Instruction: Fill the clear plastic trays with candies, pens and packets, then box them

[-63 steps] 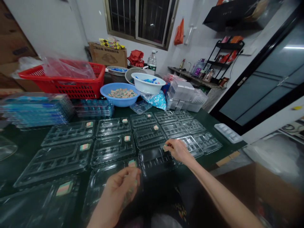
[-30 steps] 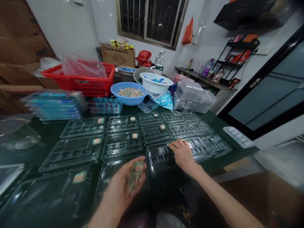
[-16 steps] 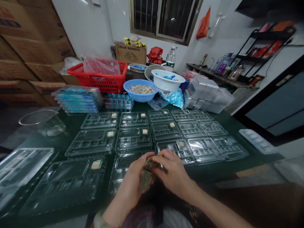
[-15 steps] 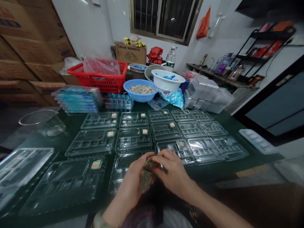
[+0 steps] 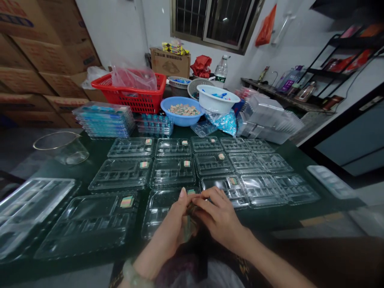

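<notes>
**Left hand** (image 5: 166, 226): cupping a small bundle of striped pieces (image 5: 189, 224), its fingers (image 5: 182, 196) closing around the bundle from the left.

**Right hand** (image 5: 220, 214): pressing in from the right, its fingers (image 5: 207, 203) curving over the bundle's top. The bundle is sitting gripped between both hands, mostly hidden, its count unreadable.

**Under the hands:** a clear tray (image 5: 159, 214) is lying on the dark green bench (image 5: 99, 151), one striped piece (image 5: 191, 192) resting just beyond the left fingertip.

**Either side:** a clear tray (image 5: 90, 226) is lying left of the hands, and another (image 5: 225, 188) is reaching under the right hand.

**Ahead:** more clear trays are filling the bench in rows, most holding one piece each. The bench's near edge is running just below the hands, and a bare strip is showing along its right side.

**Far side:** a blue bowl (image 5: 180, 114) is holding a heap of pieces, beside a white bowl (image 5: 217, 100) and a red basket (image 5: 129, 98).
</notes>
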The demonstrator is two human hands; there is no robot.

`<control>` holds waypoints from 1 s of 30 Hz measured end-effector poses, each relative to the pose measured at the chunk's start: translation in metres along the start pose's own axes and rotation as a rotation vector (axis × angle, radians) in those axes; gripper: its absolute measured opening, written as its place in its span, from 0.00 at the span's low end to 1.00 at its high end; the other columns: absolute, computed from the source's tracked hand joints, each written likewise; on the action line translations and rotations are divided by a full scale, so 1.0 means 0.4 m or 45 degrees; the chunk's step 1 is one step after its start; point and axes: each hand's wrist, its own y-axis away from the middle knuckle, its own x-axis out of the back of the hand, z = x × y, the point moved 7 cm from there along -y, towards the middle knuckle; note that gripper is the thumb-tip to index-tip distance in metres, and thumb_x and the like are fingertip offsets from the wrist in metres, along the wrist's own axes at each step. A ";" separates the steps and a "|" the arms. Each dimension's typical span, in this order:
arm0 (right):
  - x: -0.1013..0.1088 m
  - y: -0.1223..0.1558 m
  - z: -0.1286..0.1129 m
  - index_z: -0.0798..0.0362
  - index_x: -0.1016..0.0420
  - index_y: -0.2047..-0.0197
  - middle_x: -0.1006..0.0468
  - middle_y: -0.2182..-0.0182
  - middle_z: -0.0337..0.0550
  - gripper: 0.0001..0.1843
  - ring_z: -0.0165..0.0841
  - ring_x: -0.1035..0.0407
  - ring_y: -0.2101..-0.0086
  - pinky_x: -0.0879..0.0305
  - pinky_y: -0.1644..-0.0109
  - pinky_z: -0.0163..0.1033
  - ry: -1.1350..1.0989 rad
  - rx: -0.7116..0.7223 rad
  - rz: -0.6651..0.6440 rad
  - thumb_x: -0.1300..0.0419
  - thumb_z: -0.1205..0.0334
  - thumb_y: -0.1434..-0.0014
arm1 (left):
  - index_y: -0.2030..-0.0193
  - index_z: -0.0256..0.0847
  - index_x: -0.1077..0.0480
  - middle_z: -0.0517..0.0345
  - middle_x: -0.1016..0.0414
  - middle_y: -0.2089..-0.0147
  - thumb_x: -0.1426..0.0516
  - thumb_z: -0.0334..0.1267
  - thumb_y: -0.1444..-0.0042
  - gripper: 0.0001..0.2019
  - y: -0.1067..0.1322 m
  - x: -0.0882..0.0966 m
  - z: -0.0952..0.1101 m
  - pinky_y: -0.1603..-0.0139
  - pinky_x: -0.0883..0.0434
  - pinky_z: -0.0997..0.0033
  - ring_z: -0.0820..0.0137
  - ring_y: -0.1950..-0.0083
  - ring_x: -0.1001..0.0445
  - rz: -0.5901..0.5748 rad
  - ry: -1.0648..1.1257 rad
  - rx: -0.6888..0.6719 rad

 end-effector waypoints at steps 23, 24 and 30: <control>-0.004 0.035 0.065 0.51 0.32 0.65 0.29 0.67 0.36 0.04 0.29 0.35 0.64 0.39 0.59 0.35 -0.770 -0.515 0.248 0.41 0.67 0.46 | 0.66 0.36 0.30 0.62 0.36 0.78 0.43 0.46 0.50 0.14 -0.016 0.006 0.015 0.84 0.44 0.81 0.80 0.82 0.39 -0.006 -0.006 -0.173; -0.006 0.035 0.069 0.51 0.32 0.66 0.28 0.67 0.36 0.04 0.29 0.34 0.65 0.39 0.60 0.34 -0.807 -0.558 0.247 0.41 0.67 0.46 | 0.67 0.36 0.31 0.62 0.36 0.78 0.43 0.46 0.50 0.13 -0.017 0.006 0.016 0.85 0.45 0.81 0.80 0.83 0.40 -0.007 -0.019 -0.187; -0.007 0.035 0.062 0.52 0.31 0.66 0.28 0.69 0.35 0.05 0.28 0.34 0.67 0.39 0.62 0.33 -0.833 -0.565 0.238 0.40 0.69 0.47 | 0.68 0.35 0.31 0.63 0.38 0.80 0.43 0.46 0.50 0.14 -0.022 0.009 0.018 0.86 0.46 0.81 0.81 0.85 0.42 -0.023 -0.060 -0.173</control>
